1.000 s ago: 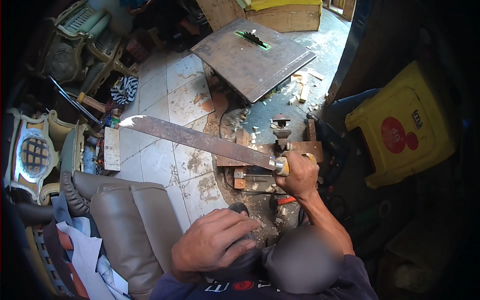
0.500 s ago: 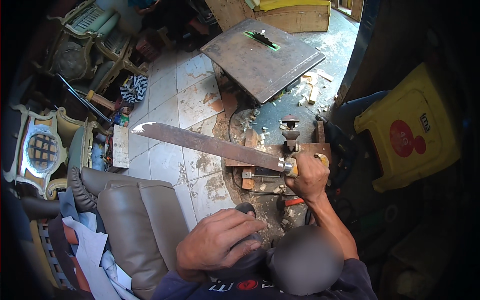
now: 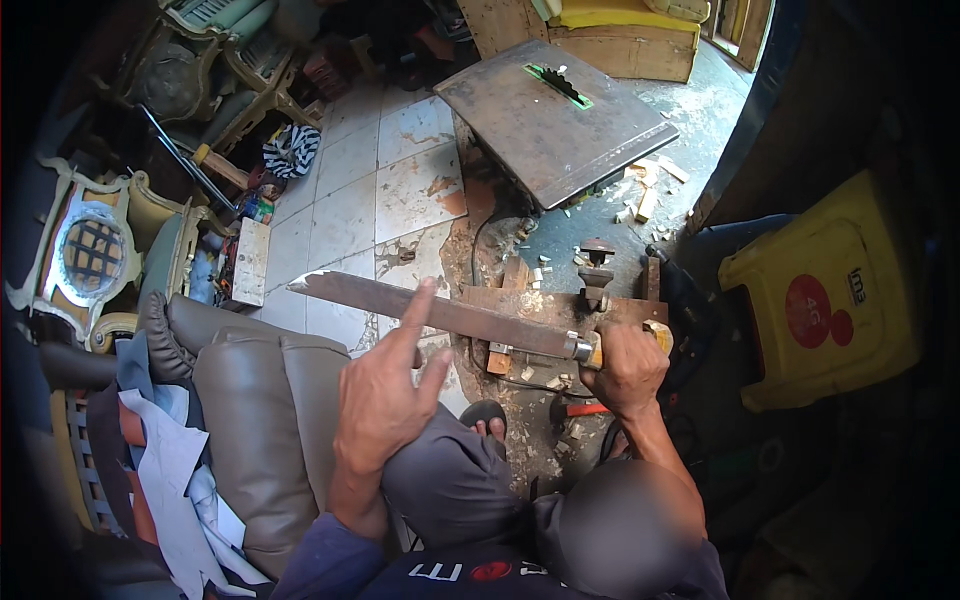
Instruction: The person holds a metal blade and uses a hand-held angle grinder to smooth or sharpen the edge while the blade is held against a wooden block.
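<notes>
In the head view, a low saw table (image 3: 530, 150) with a toothed disc (image 3: 562, 87) stands beyond the hands. A yellow stool (image 3: 830, 300) is on the right, a cushioned seat (image 3: 255, 430) on the left, and carved frames (image 3: 95, 255) behind it. Pale wood chips (image 3: 644, 207) and a red-handled tool (image 3: 585, 409) lie on the floor. The seat is smooth and grey-brown like leather; the tiles (image 3: 345, 215) are pale and stained. The long flat blade (image 3: 490, 325), brown and rough with a whitish tip, is held across in front of the person, partly hiding a wooden board (image 3: 630, 310). The right hand (image 3: 628, 370) is wrapped around its yellowish handle (image 3: 593, 350). The left hand (image 3: 385, 400) is spread, forefinger raised before the blade; whether it touches, I cannot tell.
</notes>
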Demonstrator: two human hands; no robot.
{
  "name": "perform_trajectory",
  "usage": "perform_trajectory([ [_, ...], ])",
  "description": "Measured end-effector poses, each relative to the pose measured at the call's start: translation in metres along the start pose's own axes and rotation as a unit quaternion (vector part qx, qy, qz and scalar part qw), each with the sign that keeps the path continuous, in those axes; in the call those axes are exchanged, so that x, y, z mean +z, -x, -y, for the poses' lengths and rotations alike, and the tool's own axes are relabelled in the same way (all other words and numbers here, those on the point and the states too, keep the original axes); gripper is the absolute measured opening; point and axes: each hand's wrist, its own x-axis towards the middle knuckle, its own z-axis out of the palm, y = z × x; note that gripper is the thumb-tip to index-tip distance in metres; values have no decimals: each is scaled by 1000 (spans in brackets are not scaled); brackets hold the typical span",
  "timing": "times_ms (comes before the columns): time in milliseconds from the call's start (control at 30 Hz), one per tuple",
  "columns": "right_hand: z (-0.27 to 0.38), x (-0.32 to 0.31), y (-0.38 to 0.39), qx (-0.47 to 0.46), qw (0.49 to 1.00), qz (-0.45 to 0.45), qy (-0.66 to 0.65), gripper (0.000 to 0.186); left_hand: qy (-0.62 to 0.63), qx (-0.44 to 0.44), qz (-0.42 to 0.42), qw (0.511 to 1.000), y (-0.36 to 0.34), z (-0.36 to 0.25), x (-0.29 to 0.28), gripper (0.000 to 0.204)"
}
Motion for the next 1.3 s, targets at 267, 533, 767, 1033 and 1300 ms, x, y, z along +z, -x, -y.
perform_trajectory([
  [267,-10,-3,9,19,999,19,22,41,-45,-151,-92,983,6,33,2,83],
  [533,14,10,2,81,997,9,-18,41,273,-88,68,956,-7,51,21,64],
  [767,74,20,-15,101,922,114,-356,57,351,20,163,922,-36,0,51,60],
  [1033,77,19,-17,94,929,101,-343,71,324,28,221,919,-44,-5,58,64],
  [1300,85,5,-27,-4,953,70,-296,92,505,-46,69,859,-39,8,69,43],
])
